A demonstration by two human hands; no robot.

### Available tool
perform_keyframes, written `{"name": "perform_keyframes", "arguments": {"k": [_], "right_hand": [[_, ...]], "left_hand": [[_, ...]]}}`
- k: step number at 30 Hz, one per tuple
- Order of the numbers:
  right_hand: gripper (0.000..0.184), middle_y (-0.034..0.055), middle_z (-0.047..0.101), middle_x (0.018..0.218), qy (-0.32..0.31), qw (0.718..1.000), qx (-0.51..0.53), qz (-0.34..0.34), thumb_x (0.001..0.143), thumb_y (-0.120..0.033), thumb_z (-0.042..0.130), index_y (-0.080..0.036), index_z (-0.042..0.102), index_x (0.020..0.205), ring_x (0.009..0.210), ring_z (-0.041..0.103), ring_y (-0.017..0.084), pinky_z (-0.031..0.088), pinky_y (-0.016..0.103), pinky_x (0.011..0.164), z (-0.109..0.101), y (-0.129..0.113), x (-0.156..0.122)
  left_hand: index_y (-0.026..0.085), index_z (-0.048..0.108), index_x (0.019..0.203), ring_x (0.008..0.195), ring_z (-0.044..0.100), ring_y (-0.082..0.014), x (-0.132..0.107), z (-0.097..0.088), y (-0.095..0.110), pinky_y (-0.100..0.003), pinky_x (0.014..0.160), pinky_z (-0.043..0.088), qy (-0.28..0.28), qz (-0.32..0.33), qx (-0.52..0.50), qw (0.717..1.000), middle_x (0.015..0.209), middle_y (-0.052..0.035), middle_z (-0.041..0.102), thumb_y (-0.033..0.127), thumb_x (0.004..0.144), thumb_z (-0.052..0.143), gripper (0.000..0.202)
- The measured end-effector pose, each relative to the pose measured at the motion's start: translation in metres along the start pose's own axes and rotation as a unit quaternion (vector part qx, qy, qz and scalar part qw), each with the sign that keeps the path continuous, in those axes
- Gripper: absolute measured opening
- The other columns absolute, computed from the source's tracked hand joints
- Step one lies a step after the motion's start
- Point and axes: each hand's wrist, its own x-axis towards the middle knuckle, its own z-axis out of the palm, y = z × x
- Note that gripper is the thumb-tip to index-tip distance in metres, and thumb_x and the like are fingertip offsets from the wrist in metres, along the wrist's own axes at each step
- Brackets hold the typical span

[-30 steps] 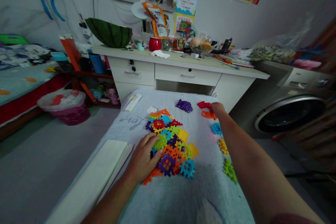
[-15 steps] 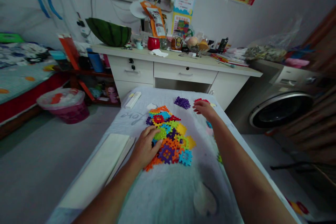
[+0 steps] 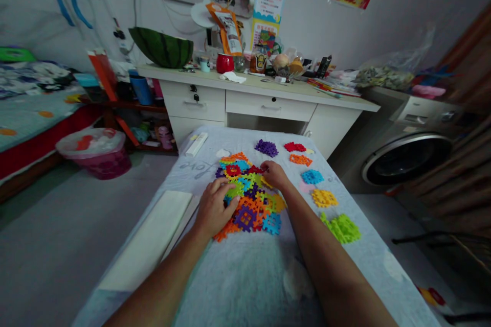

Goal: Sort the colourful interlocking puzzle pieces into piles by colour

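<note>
A mixed heap of flat plastic interlocking building pieces [image 3: 246,218] lies on the cloth-covered table. My left hand [image 3: 215,208] rests against the heap's left side, thumb and fingers apart, over a green piece [image 3: 241,187]. At the upper right of the heap, the fingers of my right hand [image 3: 274,174] close on the edge of a red building piece [image 3: 254,169]. Single-colour groups sit beyond and to the right: purple [image 3: 266,148], red [image 3: 295,146], orange [image 3: 300,159], blue [image 3: 312,177], yellow [image 3: 324,197] and green [image 3: 342,228].
A long white box [image 3: 148,245] lies along the table's left edge, with a small white stick-like item [image 3: 196,144] farther back. Behind stands a white desk [image 3: 268,102] holding a cut watermelon [image 3: 163,47] and clutter. A washing machine [image 3: 406,138] is at right.
My right hand has moved left and nearer from the red group to the mixed heap, uncovering the colour groups on the right. My left hand has stayed at the heap.
</note>
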Motion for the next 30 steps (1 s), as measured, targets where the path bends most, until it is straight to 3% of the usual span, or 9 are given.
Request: {"name": "perform_keyframes", "arguments": {"k": [6, 11, 13, 17, 23, 27, 30], "right_hand": [[0.02, 0.0022, 0.069, 0.079, 0.042, 0.997, 0.063, 0.002, 0.074, -0.008, 0.055, -0.017, 0.069, 0.085, 0.072, 0.058, 0.015, 0.04, 0.023, 0.066, 0.005, 0.011, 0.004], [0.011, -0.0019, 0.062, 0.065, 0.09, 0.98, 0.179, 0.021, 0.073, -0.014, 0.055, -0.018, 0.065, 0.076, 0.061, 0.054, 0.012, 0.038, 0.022, 0.057, -0.004, 0.023, 0.01], [0.009, -0.0023, 0.061, 0.063, 0.114, 0.957, 0.262, 0.052, 0.071, -0.016, 0.055, -0.017, 0.063, 0.074, 0.058, 0.054, 0.011, 0.038, 0.02, 0.053, -0.013, 0.031, 0.016], [0.003, -0.003, 0.058, 0.056, 0.189, 0.885, 0.394, 0.159, 0.067, -0.017, 0.058, -0.017, 0.059, 0.07, 0.051, 0.054, 0.01, 0.038, 0.017, 0.045, -0.039, 0.061, 0.03], [0.014, -0.006, 0.044, 0.043, 0.27, 0.837, 0.399, 0.259, 0.069, -0.015, 0.06, -0.019, 0.048, 0.061, 0.039, 0.042, 0.008, 0.035, 0.018, 0.038, -0.073, 0.113, 0.051], [0.015, -0.0062, 0.04, 0.043, 0.285, 0.82, 0.396, 0.298, 0.073, -0.013, 0.058, -0.021, 0.047, 0.064, 0.039, 0.041, 0.009, 0.034, 0.021, 0.037, -0.078, 0.135, 0.063], [0.013, -0.0046, 0.041, 0.045, 0.274, 0.823, 0.398, 0.299, 0.074, -0.015, 0.058, -0.021, 0.05, 0.067, 0.04, 0.043, 0.011, 0.037, 0.024, 0.038, -0.078, 0.144, 0.074]], "left_hand": [[0.02, 0.064, 0.104, 0.105, 0.058, -0.0238, -0.001, -0.001, 0.002, -0.041, 0.094, 0.049, -0.03, 0.009, -0.008, 0.999, 0.11, -0.0072, 0.062, 0.03, 0.087, 0.057, 0.021], [0.02, 0.063, 0.107, 0.104, 0.059, -0.0244, -0.001, -0.002, 0.002, -0.043, 0.092, 0.05, -0.035, 0.019, 0.0, 0.999, 0.109, -0.0069, 0.065, 0.028, 0.087, 0.058, 0.023], [0.02, 0.063, 0.107, 0.104, 0.059, -0.0243, -0.001, -0.002, 0.001, -0.042, 0.093, 0.05, -0.037, 0.024, 0.001, 0.999, 0.109, -0.0072, 0.065, 0.028, 0.087, 0.057, 0.022], [0.021, 0.062, 0.108, 0.106, 0.06, -0.0238, -0.001, -0.002, 0.002, -0.041, 0.095, 0.051, -0.038, 0.027, 0.005, 0.999, 0.112, -0.0077, 0.064, 0.028, 0.087, 0.057, 0.023], [0.021, 0.059, 0.117, 0.111, 0.061, -0.0233, -0.002, -0.001, 0.003, -0.039, 0.097, 0.052, -0.042, 0.014, 0.003, 0.999, 0.12, -0.008, 0.063, 0.03, 0.089, 0.055, 0.03], [0.023, 0.051, 0.129, 0.117, 0.06, -0.0235, -0.004, -0.001, 0.002, -0.04, 0.1, 0.051, -0.052, 0.017, 0.002, 0.999, 0.129, -0.0088, 0.06, 0.032, 0.09, 0.055, 0.041], [0.023, 0.05, 0.132, 0.12, 0.058, -0.0249, -0.006, 0.0, 0.0, -0.042, 0.102, 0.049, -0.059, 0.031, 0.006, 0.998, 0.132, -0.0101, 0.059, 0.035, 0.09, 0.055, 0.044]]}}
